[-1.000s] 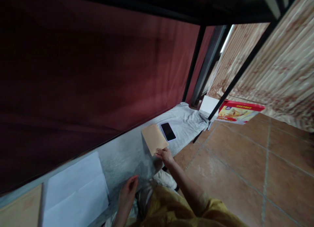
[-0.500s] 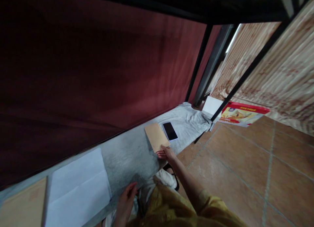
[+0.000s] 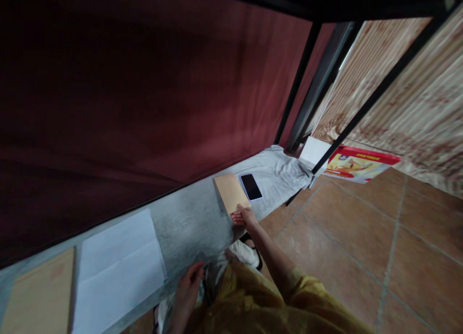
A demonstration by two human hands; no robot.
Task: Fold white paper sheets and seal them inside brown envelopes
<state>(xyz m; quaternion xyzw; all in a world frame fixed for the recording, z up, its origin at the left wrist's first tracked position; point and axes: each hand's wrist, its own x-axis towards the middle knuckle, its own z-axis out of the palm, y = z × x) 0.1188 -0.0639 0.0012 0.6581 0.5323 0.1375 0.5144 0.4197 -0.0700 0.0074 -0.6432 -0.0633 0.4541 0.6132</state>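
My right hand (image 3: 243, 216) grips the near end of a flat tan kraft-paper piece (image 3: 230, 192), thumb on top and fingers at its edge. Whether this is an envelope or a booklet I cannot tell. Just to its right lies a phone (image 3: 251, 187) with a dark screen and pale rim. My left hand (image 3: 190, 280) hangs by my lap at the near edge of the cloth-covered bench (image 3: 191, 223), fingers loosely bent and apart, with nothing seen in them. Left of it are white paper sheets (image 3: 117, 276) with a crease and a larger tan paper piece (image 3: 39, 295).
A dark red curtain (image 3: 162, 93) runs behind the bench. Black metal bars (image 3: 369, 100) frame the right side. Beyond them a red and yellow box (image 3: 361, 164) and a white board (image 3: 314, 152) stand near a patterned drape (image 3: 405, 93). Brown tiles (image 3: 347, 257) cover the floor.
The view has shifted slightly, so the bench things sit a little higher in the picture. My right hand stays on the tan paper piece, and my left hand stays near my lap.
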